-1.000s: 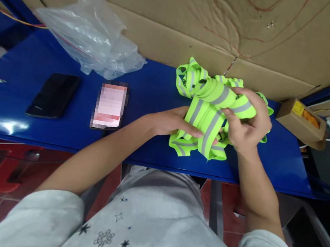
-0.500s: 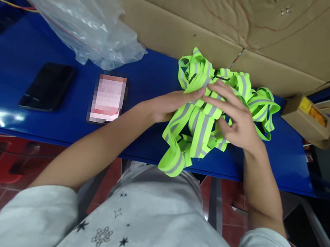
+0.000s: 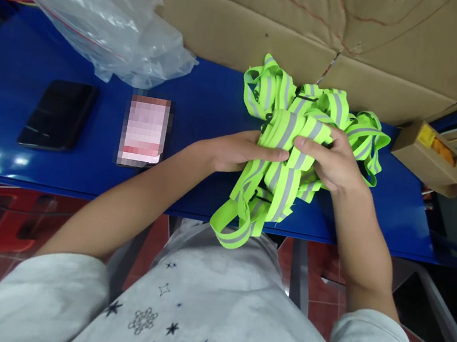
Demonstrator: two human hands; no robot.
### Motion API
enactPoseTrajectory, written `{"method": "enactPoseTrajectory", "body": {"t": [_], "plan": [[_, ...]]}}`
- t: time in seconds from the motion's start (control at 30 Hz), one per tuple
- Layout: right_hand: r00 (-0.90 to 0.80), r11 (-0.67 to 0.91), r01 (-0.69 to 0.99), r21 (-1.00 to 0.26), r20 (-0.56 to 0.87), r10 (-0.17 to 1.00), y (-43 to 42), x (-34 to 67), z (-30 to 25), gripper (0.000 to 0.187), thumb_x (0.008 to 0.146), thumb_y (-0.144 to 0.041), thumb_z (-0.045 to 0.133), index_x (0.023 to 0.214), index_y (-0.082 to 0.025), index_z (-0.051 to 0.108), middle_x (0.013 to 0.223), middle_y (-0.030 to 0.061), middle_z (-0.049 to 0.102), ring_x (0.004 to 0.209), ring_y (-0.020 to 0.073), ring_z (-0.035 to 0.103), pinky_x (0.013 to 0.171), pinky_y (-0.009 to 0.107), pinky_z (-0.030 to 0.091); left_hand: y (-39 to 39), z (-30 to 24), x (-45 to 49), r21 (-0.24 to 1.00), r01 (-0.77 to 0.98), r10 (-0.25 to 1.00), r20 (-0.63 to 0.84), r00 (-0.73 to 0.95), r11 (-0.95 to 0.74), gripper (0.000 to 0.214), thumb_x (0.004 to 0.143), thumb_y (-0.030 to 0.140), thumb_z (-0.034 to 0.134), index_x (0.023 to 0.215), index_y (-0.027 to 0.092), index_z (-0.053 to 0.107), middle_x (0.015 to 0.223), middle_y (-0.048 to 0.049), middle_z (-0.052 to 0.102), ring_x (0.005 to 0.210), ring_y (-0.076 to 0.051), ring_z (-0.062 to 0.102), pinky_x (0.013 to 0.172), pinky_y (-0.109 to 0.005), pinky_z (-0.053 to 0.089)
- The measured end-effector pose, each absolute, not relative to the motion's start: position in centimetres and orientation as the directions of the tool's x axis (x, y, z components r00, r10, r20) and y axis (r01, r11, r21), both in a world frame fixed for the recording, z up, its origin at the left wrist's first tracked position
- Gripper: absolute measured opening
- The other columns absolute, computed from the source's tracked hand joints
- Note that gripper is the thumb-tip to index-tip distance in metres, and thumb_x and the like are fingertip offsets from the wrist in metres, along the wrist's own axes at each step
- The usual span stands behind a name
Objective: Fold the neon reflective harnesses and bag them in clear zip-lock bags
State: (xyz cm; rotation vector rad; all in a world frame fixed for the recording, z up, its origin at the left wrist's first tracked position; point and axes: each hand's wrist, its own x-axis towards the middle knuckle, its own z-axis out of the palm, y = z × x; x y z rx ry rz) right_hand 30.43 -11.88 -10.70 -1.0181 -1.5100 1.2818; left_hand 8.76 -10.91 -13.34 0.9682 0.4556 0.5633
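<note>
Both hands are closed on a folded bundle of yellow-green reflective strap [image 3: 283, 130] with a grey stripe along its middle. My left hand [image 3: 243, 151] grips its left side, thumb lying across the front and fingers hidden behind. From the right, my right hand [image 3: 335, 160] pinches the folds with the thumb in front; its other fingers are partly covered. Loose strap hangs below the hands, and one loop [image 3: 230, 232] droops over the table's front edge. More tangled reflective straps [image 3: 271, 87] with black buckles lie behind the hands and to the right.
On the blue table [image 3: 206, 94] a clear plastic bag [image 3: 117, 24] lies at back left. A black phone-like object [image 3: 60, 115] and a pixel-blurred item [image 3: 144, 130] are left of my arm. An open cardboard box [image 3: 427, 157] stands at right, against a cardboard-covered back wall [image 3: 220, 12].
My right hand has turned from lying over the top of the bundle to gripping its right side. The left thumb now crosses the front, and the folded strap shows more openly.
</note>
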Motion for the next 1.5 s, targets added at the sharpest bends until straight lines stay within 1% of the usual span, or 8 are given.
{"method": "enactPoseTrajectory", "body": {"t": [0.2,0.47,0.7,0.9,1.03,1.23,1.37,1.5], "plan": [[-0.238,0.104,-0.005,-0.995,0.102,0.966,-12.3,29.6,-10.6,0.050,0.063,-0.053,0.099,0.099,-0.026,0.079,0.100,-0.0017,0.082,0.103,0.0303,0.080,0.094,0.054,0.069,-11.4,-13.5,9.5,0.858,-0.306,0.682,-0.069,0.728,0.413,0.054,0.074,0.039,0.097,0.120,0.018,0.078,0.124,-0.0136,0.080,0.115,-0.031,0.078,0.107,-0.046,0.061],[-0.154,0.070,-0.148,-0.986,0.093,0.984,-11.2,30.9,-9.2,0.039,0.073,-0.056,0.091,0.093,-0.025,0.078,0.107,0.0057,0.082,0.115,0.0353,0.076,0.094,0.052,0.069,-12.5,-12.1,9.1,0.894,-0.158,0.472,-0.066,0.879,0.420,0.053,0.074,0.030,0.096,0.123,0.018,0.079,0.129,-0.0139,0.078,0.119,-0.032,0.076,0.107,-0.044,0.061],[-0.085,0.466,0.113,-0.877,0.459,0.884,-12.7,30.6,-8.4,0.024,0.081,-0.046,0.090,0.099,-0.032,0.083,0.100,-0.0024,0.081,0.104,0.0266,0.078,0.104,0.046,0.064,-13.2,-12.3,9.6,0.888,-0.230,0.574,-0.045,0.818,0.397,0.047,0.083,0.046,0.089,0.117,0.015,0.078,0.115,-0.0125,0.082,0.116,-0.031,0.077,0.108,-0.045,0.058],[-0.456,0.806,0.248,-0.538,0.669,0.587,-13.0,30.7,-9.0,0.038,0.099,-0.029,0.072,0.135,-0.041,0.074,0.134,-0.0065,0.076,0.128,0.0240,0.072,0.117,0.045,0.055,-12.6,-12.2,9.6,0.845,-0.377,0.715,-0.008,0.699,0.378,0.068,0.072,0.072,0.087,0.112,0.018,0.075,0.110,-0.0099,0.081,0.116,-0.034,0.076,0.099,-0.043,0.062],[-0.578,0.856,0.279,-0.436,0.635,0.512,-12.1,30.8,-9.4,0.033,0.105,-0.043,0.057,0.133,-0.040,0.075,0.140,-0.0058,0.073,0.143,0.0278,0.061,0.126,0.054,0.045,-12.3,-11.4,9.0,0.808,-0.467,0.768,0.030,0.640,0.358,0.056,0.074,0.057,0.090,0.110,0.018,0.074,0.109,-0.0076,0.081,0.117,-0.033,0.075,0.101,-0.043,0.062],[-0.619,0.653,0.203,-0.729,0.421,0.663,-12.7,31.2,-7.7,0.075,0.085,-0.066,0.077,0.154,-0.043,0.055,0.172,-0.0101,0.039,0.166,0.0275,0.026,0.139,0.048,0.019,-11.6,-11.4,8.4,0.868,-0.376,0.794,-0.036,0.606,0.326,0.050,0.062,0.020,0.095,0.109,0.016,0.076,0.108,-0.0083,0.082,0.117,-0.038,0.075,0.103,-0.048,0.061],[-0.362,0.400,0.125,-0.908,0.333,0.871,-12.5,30.7,-8.0,0.071,0.080,-0.068,0.083,0.143,-0.042,0.063,0.164,-0.0075,0.052,0.160,0.0276,0.039,0.134,0.049,0.035,-11.8,-11.5,8.7,0.896,-0.346,0.811,-0.027,0.585,0.279,0.065,0.056,0.022,0.098,0.116,0.017,0.075,0.109,-0.0085,0.081,0.122,-0.040,0.073,0.106,-0.049,0.060],[-0.377,0.222,0.116,-0.968,0.164,0.912,-12.4,29.5,-8.9,0.080,0.066,-0.071,0.091,0.134,-0.034,0.069,0.146,0.0013,0.069,0.148,0.0314,0.055,0.124,0.049,0.048,-12.4,-11.4,9.0,0.902,-0.360,0.832,0.001,0.554,0.239,0.076,0.053,0.023,0.101,0.123,0.021,0.072,0.111,-0.0058,0.080,0.125,-0.038,0.071,0.108,-0.047,0.058]]}}
